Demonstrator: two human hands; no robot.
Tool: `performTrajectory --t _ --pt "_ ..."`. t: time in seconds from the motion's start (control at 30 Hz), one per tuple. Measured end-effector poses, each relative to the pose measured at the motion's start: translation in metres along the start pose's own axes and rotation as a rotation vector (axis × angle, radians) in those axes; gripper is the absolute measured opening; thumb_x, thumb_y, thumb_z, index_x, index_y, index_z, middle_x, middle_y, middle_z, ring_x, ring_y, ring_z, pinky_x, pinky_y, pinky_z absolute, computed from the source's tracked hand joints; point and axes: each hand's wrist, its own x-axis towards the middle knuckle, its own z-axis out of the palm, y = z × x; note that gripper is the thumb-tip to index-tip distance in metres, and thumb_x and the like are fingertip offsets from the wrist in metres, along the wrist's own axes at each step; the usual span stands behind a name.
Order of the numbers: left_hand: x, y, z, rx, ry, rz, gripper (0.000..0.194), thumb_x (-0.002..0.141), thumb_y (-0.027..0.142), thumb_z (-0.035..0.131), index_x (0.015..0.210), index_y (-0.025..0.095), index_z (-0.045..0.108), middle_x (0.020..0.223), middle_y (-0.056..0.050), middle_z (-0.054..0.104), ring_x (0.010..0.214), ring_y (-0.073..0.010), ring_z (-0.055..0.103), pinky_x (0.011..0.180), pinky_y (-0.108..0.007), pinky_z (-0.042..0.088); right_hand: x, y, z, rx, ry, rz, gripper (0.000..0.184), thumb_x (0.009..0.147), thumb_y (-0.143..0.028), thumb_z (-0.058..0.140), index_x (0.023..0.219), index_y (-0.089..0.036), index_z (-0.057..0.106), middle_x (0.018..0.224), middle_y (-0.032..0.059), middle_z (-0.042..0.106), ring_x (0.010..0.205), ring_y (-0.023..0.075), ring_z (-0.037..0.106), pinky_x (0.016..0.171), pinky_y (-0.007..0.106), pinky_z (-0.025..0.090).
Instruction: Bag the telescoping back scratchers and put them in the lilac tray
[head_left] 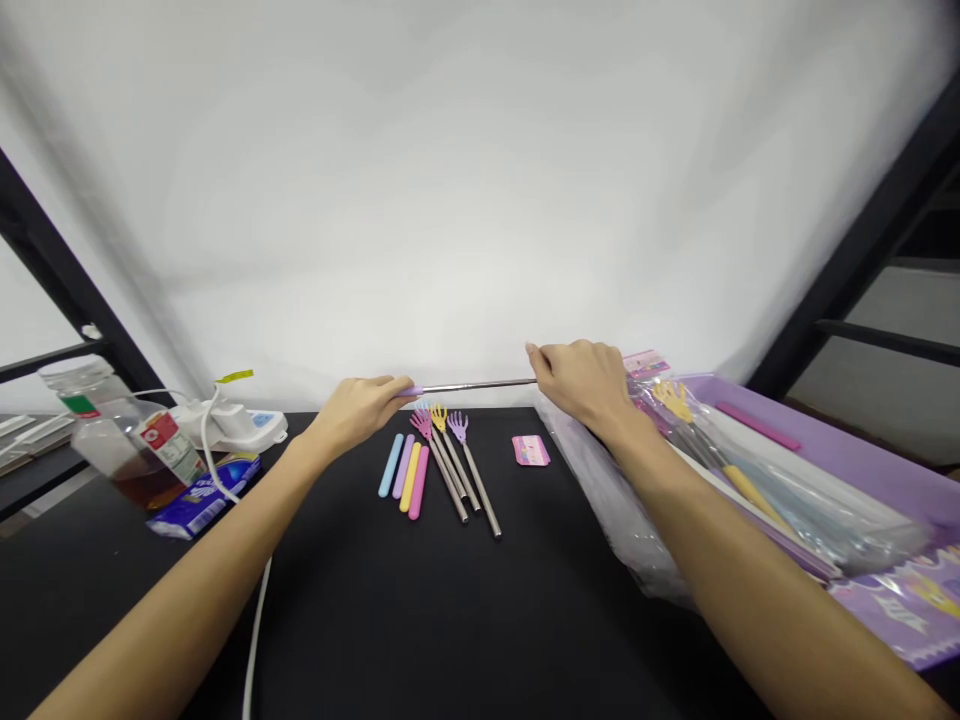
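My left hand (360, 405) is closed round the purple handle end of a telescopic back scratcher (472, 386), held level above the black table (420, 620). My right hand (581, 380) pinches the other end of its extended metal rod. Below it lie three metal scratchers with pink, yellow and purple claw heads (457, 470). Beside them lie several loose pastel handle sleeves (405, 475).
A small pink card (531, 450) lies right of the scratchers. A clear plastic bag with packaged scratchers (750, 480) rests on a purple tray (862, 450) at right. At left stand a bottle (112, 430), a blue packet (202, 500), a white power strip (229, 425) and a white cable (255, 630).
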Motion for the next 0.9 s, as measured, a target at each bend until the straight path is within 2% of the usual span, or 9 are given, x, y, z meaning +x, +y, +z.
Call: performTrajectory --t 0.1,0.3,0.43,0.5,0.57,0.7,0.83,0.9 --pt "0.003 0.010 0.001 0.019 0.000 0.016 0.030 0.103 0.039 0.037 0.102 0.022 0.061 0.087 -0.003 0.072 0.072 -0.0183 0.068 0.059 -0.027 0.038 -0.003 -0.008 0.003 0.079 0.024 -0.022 0.067 0.103 -0.047 0.018 0.090 -0.016 0.076 0.084 0.0175 0.074 0.078 0.0295 0.070 0.064 0.033 0.033" --pt "0.012 0.035 -0.007 0.085 0.004 0.044 0.031 0.103 0.037 0.038 0.103 0.020 0.064 0.078 -0.004 0.070 0.064 -0.0191 0.065 0.052 -0.028 0.031 -0.016 -0.037 0.002 0.265 -0.015 -0.048 0.072 0.103 -0.050 0.009 0.089 -0.018 0.072 0.083 0.0137 0.074 0.076 0.0250 0.068 0.062 0.032 0.031" --pt "0.025 0.048 -0.014 0.027 -0.043 0.162 0.030 0.103 0.036 0.039 0.105 0.020 0.064 0.077 -0.004 0.071 0.058 -0.0185 0.063 0.052 -0.029 0.032 -0.023 -0.056 0.003 0.353 -0.036 -0.225 0.066 0.104 -0.049 0.013 0.090 -0.020 0.070 0.086 0.0110 0.073 0.078 0.0224 0.067 0.066 0.030 0.034" --pt "0.029 0.049 -0.015 -0.024 -0.058 0.168 0.030 0.103 0.037 0.039 0.103 0.020 0.065 0.075 -0.003 0.070 0.059 -0.0180 0.064 0.052 -0.028 0.033 -0.022 -0.058 0.004 0.404 -0.037 -0.269 0.065 0.104 -0.048 0.013 0.087 -0.020 0.068 0.085 0.0096 0.073 0.076 0.0205 0.066 0.067 0.029 0.034" --pt "0.029 0.045 -0.014 -0.067 -0.068 0.144 0.032 0.103 0.040 0.039 0.100 0.021 0.065 0.074 -0.003 0.070 0.062 -0.0179 0.065 0.054 -0.027 0.034 -0.016 -0.052 0.004 0.406 -0.052 -0.274 0.062 0.104 -0.048 0.016 0.082 -0.020 0.067 0.079 0.0086 0.071 0.073 0.0198 0.064 0.066 0.029 0.033" --pt "0.021 0.028 -0.010 -0.109 -0.047 0.070 0.030 0.102 0.040 0.038 0.104 0.024 0.064 0.082 -0.003 0.072 0.072 -0.0188 0.068 0.059 -0.027 0.038 -0.001 -0.021 0.004 0.380 -0.156 -0.285 0.052 0.101 -0.049 0.032 0.071 -0.020 0.063 0.066 0.0049 0.065 0.064 0.0185 0.058 0.060 0.029 0.028" --pt "0.015 0.015 -0.009 -0.126 -0.045 0.027 0.029 0.102 0.039 0.038 0.105 0.024 0.063 0.086 -0.003 0.073 0.075 -0.0187 0.068 0.062 -0.026 0.039 0.006 0.003 0.001 0.592 -0.168 -0.308 0.054 0.100 -0.050 0.032 0.064 -0.019 0.057 0.060 0.0009 0.059 0.059 0.0153 0.051 0.059 0.028 0.028" --pt "0.013 0.014 -0.010 -0.133 -0.039 0.015 0.028 0.102 0.039 0.039 0.108 0.024 0.062 0.086 -0.003 0.073 0.074 -0.0186 0.068 0.062 -0.026 0.040 0.006 0.008 -0.002 0.715 -0.206 -0.295 0.047 0.097 -0.051 0.041 0.071 -0.018 0.061 0.064 0.0007 0.063 0.062 0.0150 0.053 0.060 0.027 0.032"
